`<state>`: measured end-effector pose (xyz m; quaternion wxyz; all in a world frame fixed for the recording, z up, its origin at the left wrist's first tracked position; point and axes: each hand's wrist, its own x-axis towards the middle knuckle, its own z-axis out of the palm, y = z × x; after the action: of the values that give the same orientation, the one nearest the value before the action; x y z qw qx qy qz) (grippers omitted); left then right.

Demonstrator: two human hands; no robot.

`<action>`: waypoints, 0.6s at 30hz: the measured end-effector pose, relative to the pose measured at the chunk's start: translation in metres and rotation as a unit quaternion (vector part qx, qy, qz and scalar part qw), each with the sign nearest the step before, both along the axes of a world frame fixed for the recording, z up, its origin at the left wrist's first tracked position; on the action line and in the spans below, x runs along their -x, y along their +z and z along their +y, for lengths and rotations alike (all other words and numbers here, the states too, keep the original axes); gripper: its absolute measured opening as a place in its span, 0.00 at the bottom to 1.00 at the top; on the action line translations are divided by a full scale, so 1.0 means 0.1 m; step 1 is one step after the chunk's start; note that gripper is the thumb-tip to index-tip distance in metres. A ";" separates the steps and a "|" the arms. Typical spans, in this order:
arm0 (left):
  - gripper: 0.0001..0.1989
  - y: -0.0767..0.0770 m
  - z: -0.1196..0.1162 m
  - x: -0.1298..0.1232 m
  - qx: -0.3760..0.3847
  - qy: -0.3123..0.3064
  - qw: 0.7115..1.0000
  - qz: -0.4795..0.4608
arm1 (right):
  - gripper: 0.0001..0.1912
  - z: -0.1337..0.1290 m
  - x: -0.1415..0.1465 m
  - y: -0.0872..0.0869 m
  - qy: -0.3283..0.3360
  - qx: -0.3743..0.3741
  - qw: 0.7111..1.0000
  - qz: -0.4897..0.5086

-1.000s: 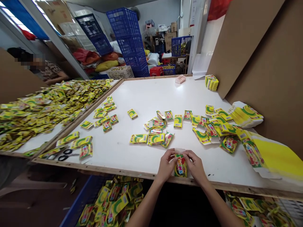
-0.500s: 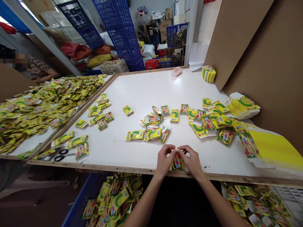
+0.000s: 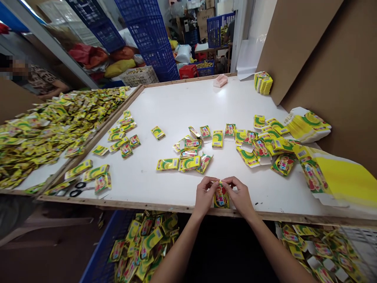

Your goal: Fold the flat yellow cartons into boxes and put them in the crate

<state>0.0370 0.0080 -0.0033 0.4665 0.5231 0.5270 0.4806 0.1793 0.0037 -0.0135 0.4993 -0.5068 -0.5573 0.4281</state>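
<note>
A small yellow, green and red packet [image 3: 221, 196] lies at the front edge of the white table, between my two hands. My left hand [image 3: 207, 195] pinches its upper left corner with thumb and bent fingers. At the upper right corner, my right hand [image 3: 239, 196] grips the same packet in the same way. Beyond my hands lie a few more packets [image 3: 190, 162] in a loose group. One upright-looking yellow box [image 3: 217, 138] sits farther back, and a heap of packets and boxes [image 3: 260, 148] spreads to the right.
Flat yellow cartons [image 3: 338, 177] lie at the right beside tall cardboard. Black-handled scissors [image 3: 78, 189] rest at the front left. A big packet pile [image 3: 59, 125] fills the left table, with a person behind it. Blue crate [image 3: 98, 255] holds packets below. A pink block [image 3: 220, 81] sits at the back.
The camera view has tilted and shifted slightly, so the table appears a little higher. Both hands stay on the packet at the table edge, with only slight finger movement.
</note>
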 end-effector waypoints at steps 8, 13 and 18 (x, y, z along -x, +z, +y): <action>0.10 0.01 -0.13 0.00 0.028 -0.035 0.999 -0.020 | 0.11 -0.05 -0.05 -0.01 0.025 -0.003 1.000 -0.007; 0.21 0.03 -0.20 0.03 0.046 -0.020 0.997 -0.058 | 0.15 -0.08 -0.05 0.01 0.010 0.025 0.999 0.018; 0.11 0.02 -0.20 0.01 0.037 -0.024 0.998 -0.055 | 0.11 -0.10 -0.03 0.06 0.048 0.021 0.998 0.016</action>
<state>0.0364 -0.0124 -0.0015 0.5254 0.4907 0.5056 0.4770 0.1819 -0.0061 -0.0075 0.4765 -0.4825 -0.5640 0.4712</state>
